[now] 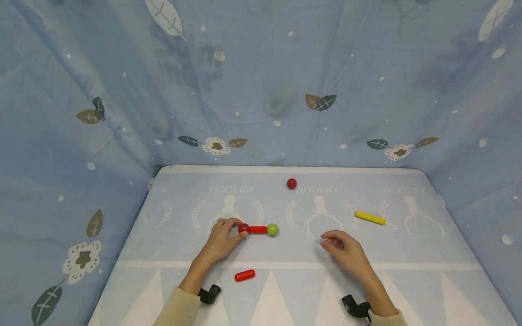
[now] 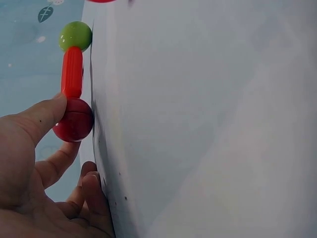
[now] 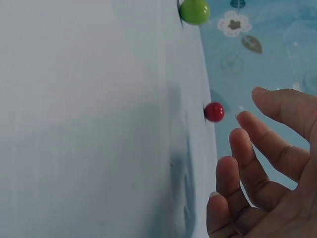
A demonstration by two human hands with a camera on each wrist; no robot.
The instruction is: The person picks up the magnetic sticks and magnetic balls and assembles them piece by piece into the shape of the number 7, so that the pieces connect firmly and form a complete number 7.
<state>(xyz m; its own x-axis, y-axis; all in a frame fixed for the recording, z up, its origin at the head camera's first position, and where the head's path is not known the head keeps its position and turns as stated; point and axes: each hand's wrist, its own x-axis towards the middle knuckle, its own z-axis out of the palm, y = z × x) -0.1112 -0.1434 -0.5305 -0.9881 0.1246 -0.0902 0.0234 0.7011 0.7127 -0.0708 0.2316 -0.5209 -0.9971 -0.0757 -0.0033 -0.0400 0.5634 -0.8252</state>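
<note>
Pinching a glossy red ball (image 1: 244, 228) nearer the left edge of the patterned surface (image 1: 293, 251), the left hand (image 1: 221, 242) shows in the head view, creased cloth (image 1: 261, 59) behind. Left wrist: a ridged red stick (image 2: 72, 73) joins it to a green ball (image 2: 76, 36). Right wrist: a relaxed, empty right hand (image 3: 287, 201).

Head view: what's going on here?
A person's left hand pinches a dark red ball at one end of a joined piece; a red rod links it to a green ball at the other end. The right hand is empty, fingers loosely bent above the table. Lying apart are a loose red rod between the forearms, a yellow rod beyond the right hand, and a second red ball near the far edge.
</note>
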